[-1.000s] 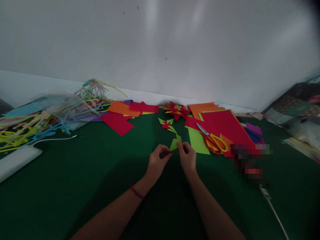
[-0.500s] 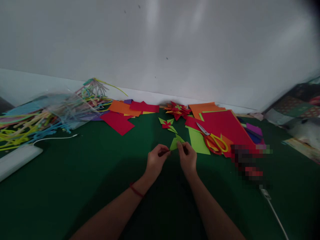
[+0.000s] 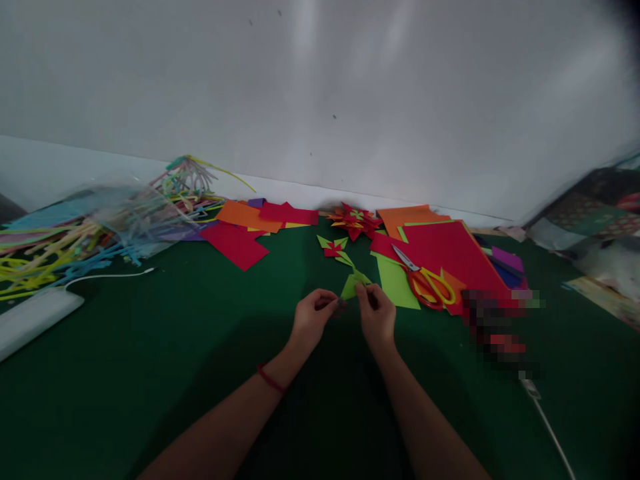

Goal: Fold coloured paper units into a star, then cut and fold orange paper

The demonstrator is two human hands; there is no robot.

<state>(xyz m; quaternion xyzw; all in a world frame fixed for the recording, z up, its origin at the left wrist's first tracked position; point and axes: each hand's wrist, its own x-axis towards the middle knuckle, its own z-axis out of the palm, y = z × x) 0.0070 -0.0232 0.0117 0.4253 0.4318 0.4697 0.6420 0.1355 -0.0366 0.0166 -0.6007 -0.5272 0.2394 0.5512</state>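
Note:
A small piece of folded light-green paper [image 3: 349,287] is held up between both hands over the green table. My right hand [image 3: 377,315] pinches its right side between thumb and fingers. At the paper's lower left edge, my left hand [image 3: 313,319] is closed, thumb against fingertips on the corner. Just beyond lies a red-and-green folded paper flower [image 3: 334,249]. Behind that sits a pile of red and orange pointed paper flowers [image 3: 353,220]. Scissors [image 3: 424,279] with orange and yellow handles rest on paper to the right of my right hand.
Red paper sheets [image 3: 440,250] and a light-green sheet [image 3: 399,285] lie at right. Smaller red cards [image 3: 237,247] are at left, beside bundled coloured pipe cleaners [image 3: 115,227]. A white device [image 3: 35,323] with a cable is at far left. A pale wall [image 3: 320,100] stands behind.
Both hands stay nearly in place on the green paper. The paper and my right hand have shifted slightly toward me and to the right; my left fingers have moved a little at the corner.

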